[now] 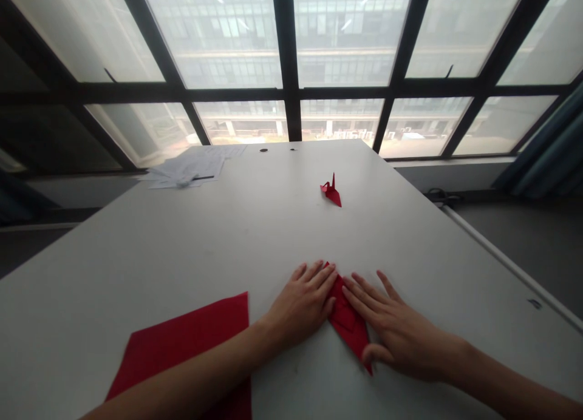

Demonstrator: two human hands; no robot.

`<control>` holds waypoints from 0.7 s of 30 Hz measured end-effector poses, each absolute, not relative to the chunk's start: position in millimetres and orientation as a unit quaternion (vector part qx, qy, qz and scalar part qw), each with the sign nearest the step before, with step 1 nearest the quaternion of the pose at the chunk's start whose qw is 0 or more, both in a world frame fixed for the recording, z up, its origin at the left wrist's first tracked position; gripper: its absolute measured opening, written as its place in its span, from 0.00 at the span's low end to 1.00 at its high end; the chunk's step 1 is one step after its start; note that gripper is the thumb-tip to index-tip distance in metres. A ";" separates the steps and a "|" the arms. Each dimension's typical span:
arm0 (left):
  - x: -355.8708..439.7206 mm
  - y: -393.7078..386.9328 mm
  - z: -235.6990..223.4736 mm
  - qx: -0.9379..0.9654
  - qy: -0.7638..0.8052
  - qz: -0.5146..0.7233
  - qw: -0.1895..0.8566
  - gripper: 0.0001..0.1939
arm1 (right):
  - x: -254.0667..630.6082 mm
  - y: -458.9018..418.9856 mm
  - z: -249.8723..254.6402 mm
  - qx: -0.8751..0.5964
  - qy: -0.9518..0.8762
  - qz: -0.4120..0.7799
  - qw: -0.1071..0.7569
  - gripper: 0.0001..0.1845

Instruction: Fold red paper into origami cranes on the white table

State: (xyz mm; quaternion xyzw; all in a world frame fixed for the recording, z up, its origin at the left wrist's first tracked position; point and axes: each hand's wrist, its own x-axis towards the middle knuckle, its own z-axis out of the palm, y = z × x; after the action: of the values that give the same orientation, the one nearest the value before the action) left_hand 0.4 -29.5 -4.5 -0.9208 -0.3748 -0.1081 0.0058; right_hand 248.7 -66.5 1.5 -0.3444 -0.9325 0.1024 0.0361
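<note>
A folded piece of red paper (347,318), long and pointed at both ends, lies flat on the table between my hands. My left hand (306,297) rests along its upper left edge, fingers stretched out and fingertips near the far point. From the other side, my right hand (387,323) lies on its right edge with the fingers spread and the thumb near the close point. Each hand covers part of the paper's edge. Farther off stands a finished red paper crane (331,190).
A larger red sheet (191,341) lies at the front left, partly under my left forearm. White papers (186,166) with a dark pen-like stick (203,178) are spread at the far left of the white table (255,226). Windows rise behind; a blue curtain (542,147) hangs right.
</note>
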 end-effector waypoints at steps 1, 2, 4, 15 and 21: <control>0.0 -29.5 -4.4 -0.921 -0.374 -0.107 0.006 0.24 | 249.1 -66.3 1.5 -0.345 -0.932 0.107 0.035 0.52; -0.2 -29.5 -4.3 -0.922 -0.373 -0.105 0.006 0.23 | 249.2 -66.3 1.3 -0.346 -0.931 0.109 0.036 0.53; -0.2 -29.7 -3.4 -0.923 -0.370 -0.103 0.006 0.22 | 248.9 -67.3 0.9 -0.354 -0.928 0.110 0.037 0.53; 3.2 -32.5 1.0 -0.913 -0.391 -0.121 -0.001 0.22 | 245.4 -70.4 2.0 -0.367 -0.925 0.093 0.043 0.48; 3.5 -31.5 2.9 -0.915 -0.386 -0.115 -0.007 0.23 | 246.4 -68.9 0.7 -0.356 -0.928 0.101 0.051 0.48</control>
State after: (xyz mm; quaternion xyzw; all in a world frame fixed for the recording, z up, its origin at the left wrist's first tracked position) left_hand 3.5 -31.5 2.9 -0.9155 -0.3856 -0.1148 -0.0068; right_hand 246.4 -68.9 0.7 -0.3560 -0.9276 0.1011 0.0505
